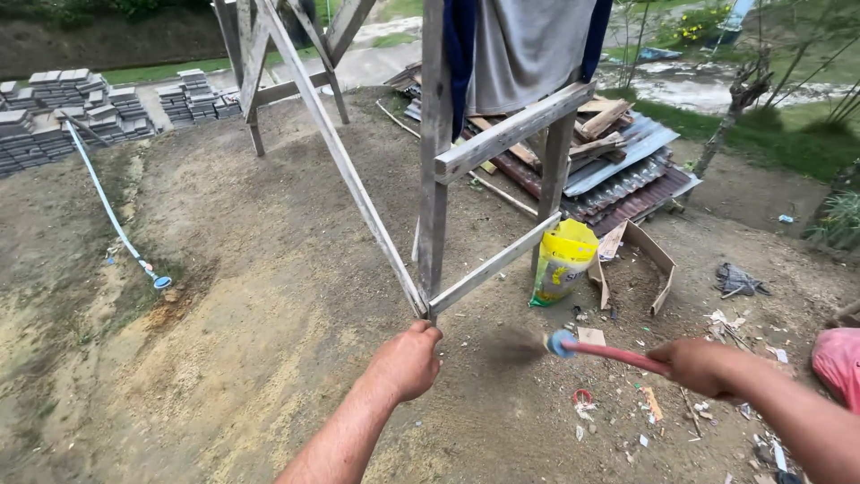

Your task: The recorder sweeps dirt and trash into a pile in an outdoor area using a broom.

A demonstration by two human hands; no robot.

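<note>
My left hand [408, 360] is closed at the foot of a grey wooden frame [434, 179], where a long diagonal slat [336, 143] and a short brace [493, 262] meet the upright post. My right hand [703, 366] grips the red handle of a hammer [591, 350]. Its blue head [561, 341] is blurred, a little to the right of the joint and just above the dirt.
A yellow bag [562, 260] stands behind the frame beside bent cardboard [647, 260]. Corrugated sheets and scrap timber [618, 161] are piled behind. Grey cloth [524, 49] hangs on the frame. Stacked pavers [63, 108] and a white pipe [107, 206] lie left. Litter lies scattered at right.
</note>
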